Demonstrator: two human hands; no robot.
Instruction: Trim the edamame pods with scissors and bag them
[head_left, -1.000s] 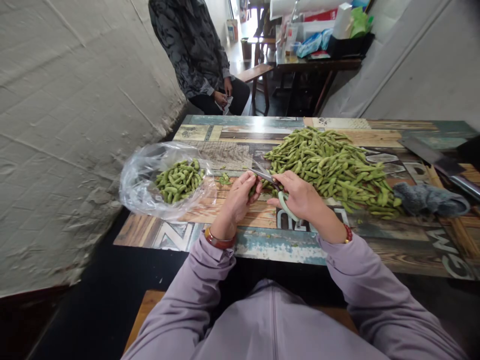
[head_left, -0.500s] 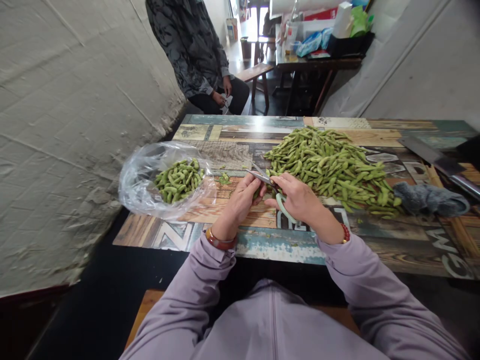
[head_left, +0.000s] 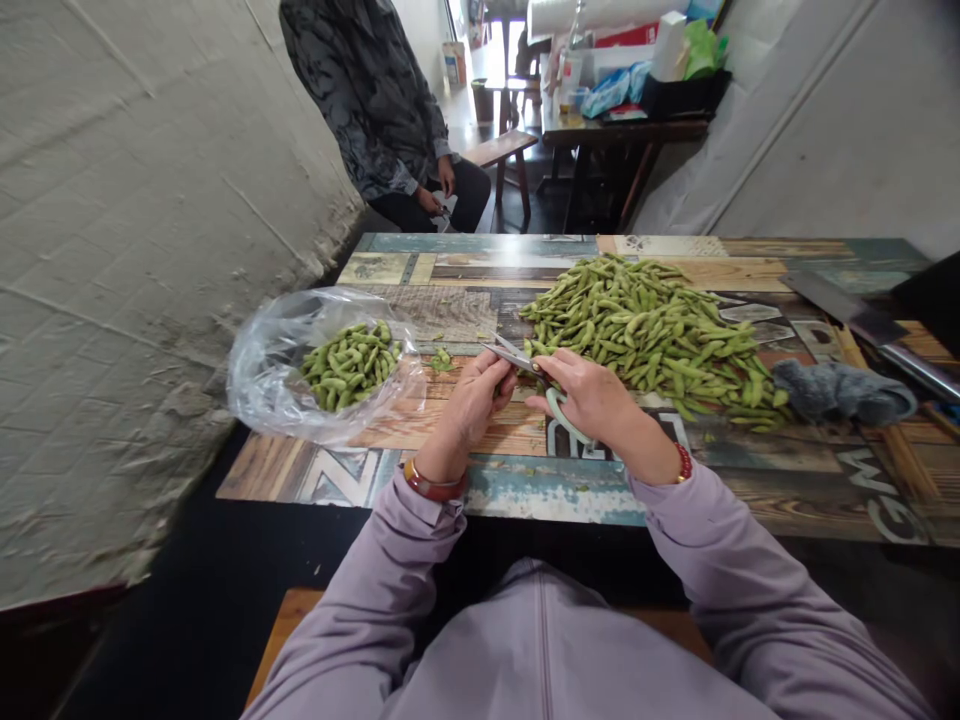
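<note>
My right hand (head_left: 592,400) grips a pair of scissors (head_left: 559,410) with pale green handles, their blades slightly apart and pointing left. Under the blades, my left hand (head_left: 472,402) is closed with its fingertips together; a soybean pod in it is mostly hidden by the fingers. A large heap of green soybean pods (head_left: 637,325) lies beyond and to the right of my hands. On the left, a clear plastic bag (head_left: 259,370) stands open with more pods (head_left: 351,365) inside. A few green trimmings (head_left: 441,358) rest between the bag and my left hand.
A cleaver (head_left: 847,305) and a grey cloth (head_left: 844,392) lie on the right of the patterned table (head_left: 480,490). Across it, a person (head_left: 375,110) sits by the white wall (head_left: 112,250). Behind are a bench (head_left: 499,150) and a cluttered side table (head_left: 622,130).
The whole view has shifted slightly, so most things appear a little further left. Both hands stay close together, and the scissor blades look somewhat less spread than before.
</note>
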